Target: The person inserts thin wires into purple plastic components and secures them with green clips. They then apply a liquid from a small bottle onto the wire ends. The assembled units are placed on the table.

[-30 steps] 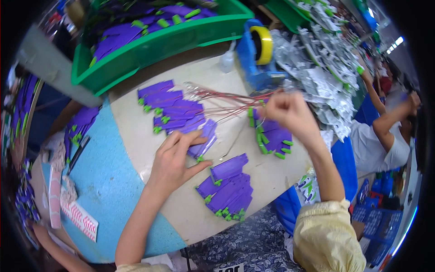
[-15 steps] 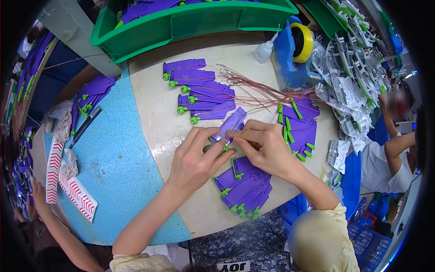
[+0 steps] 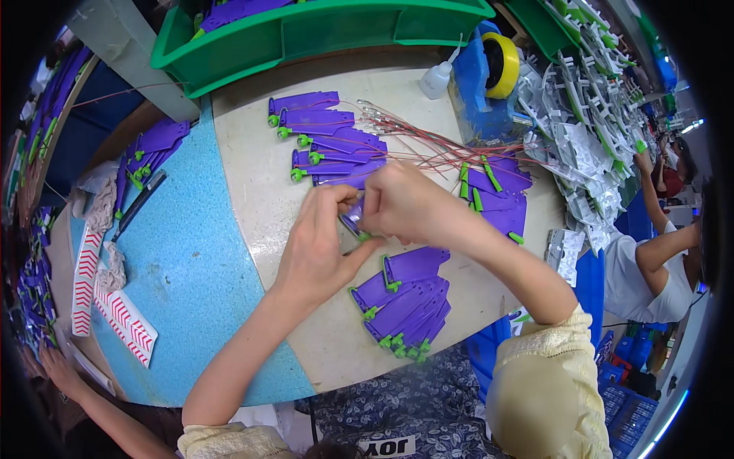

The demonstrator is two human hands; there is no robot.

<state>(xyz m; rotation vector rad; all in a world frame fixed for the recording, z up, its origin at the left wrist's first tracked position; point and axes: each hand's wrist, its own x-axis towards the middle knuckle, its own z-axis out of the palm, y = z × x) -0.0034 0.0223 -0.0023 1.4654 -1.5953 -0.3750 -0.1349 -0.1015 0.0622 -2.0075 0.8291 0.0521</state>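
Between the thumb and fingers of my left hand (image 3: 310, 245) is a purple plastic piece (image 3: 351, 218) with a green end, held tilted above the table. My right hand (image 3: 405, 203) is closed over the same piece; whatever its fingertips pinch is hidden behind the hand. Just beyond lies a row of purple pieces (image 3: 329, 143) with green knobs, thin red wires (image 3: 428, 145) running from them to the right. Nearer to me, a fanned stack of purple pieces (image 3: 409, 306) rests below my right forearm. More purple pieces (image 3: 501, 210) with loose green parts lie right of my hands.
A green bin (image 3: 329, 34) spans the back, beside a white squeeze bottle (image 3: 436, 79) and a blue dispenser with yellow tape (image 3: 501, 65). Grey-white parts (image 3: 577, 145) pile up at right. On the blue mat (image 3: 202, 291) lie a black pen-like tool (image 3: 140, 205) and red-marked strips (image 3: 126, 325).
My right hand has moved up and left, over the purple piece, and now covers much of it. My left hand has turned more upright around it. The whole view has shifted slightly.
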